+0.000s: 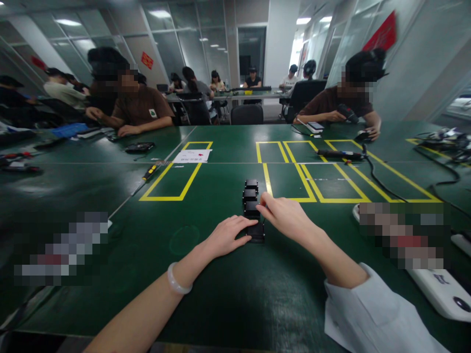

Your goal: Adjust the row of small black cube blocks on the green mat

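Observation:
Several small black box-shaped parts stand in a row on the green table, running away from me. My left hand (230, 235) steadies the nearest black block (256, 232), its forefinger on the far edge and its thumb at the near left. My right hand (283, 213) is closed in a pinch above that block's far right corner. A thin dark piece shows below its fingertips, too small to name. Just beyond are a second black block (251, 209), partly behind my right fingers, and two more, including the farthest block (251, 184).
Yellow tape outlines mark the green table (221, 294). A yellow-black screwdriver (150, 172) and a white paper (192, 156) lie left. A corded black tool (340, 155) lies right, near a white power strip (441, 289). Two people sit across, one holding a drill (348, 113).

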The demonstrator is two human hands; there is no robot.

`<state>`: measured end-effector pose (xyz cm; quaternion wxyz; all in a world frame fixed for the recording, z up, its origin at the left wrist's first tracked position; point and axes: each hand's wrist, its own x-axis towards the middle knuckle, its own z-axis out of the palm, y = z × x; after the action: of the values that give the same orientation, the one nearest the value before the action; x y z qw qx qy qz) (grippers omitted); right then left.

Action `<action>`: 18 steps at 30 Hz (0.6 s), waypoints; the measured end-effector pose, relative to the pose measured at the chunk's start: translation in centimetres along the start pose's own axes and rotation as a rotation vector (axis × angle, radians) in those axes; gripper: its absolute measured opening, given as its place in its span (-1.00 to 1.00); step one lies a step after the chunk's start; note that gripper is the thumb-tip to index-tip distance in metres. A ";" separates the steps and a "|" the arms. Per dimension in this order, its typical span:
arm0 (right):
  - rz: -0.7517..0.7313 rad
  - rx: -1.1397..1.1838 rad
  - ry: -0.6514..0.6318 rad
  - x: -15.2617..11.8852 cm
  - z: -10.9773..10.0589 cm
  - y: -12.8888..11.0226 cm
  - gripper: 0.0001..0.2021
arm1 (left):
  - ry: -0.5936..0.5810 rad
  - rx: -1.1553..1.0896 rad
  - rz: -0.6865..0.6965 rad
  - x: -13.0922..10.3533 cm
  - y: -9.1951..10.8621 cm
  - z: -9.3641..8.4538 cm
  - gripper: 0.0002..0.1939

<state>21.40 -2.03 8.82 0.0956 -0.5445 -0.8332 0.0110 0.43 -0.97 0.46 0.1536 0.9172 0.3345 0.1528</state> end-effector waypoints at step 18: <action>-0.001 -0.011 -0.009 0.0 0.1 0.0 -0.75 | 0.007 -0.010 0.006 0.0 -0.1 0.2 -0.56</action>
<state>21.40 -1.97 8.76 0.0890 -0.5445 -0.8340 0.0086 0.43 -0.93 0.27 0.1564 0.9170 0.3313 0.1579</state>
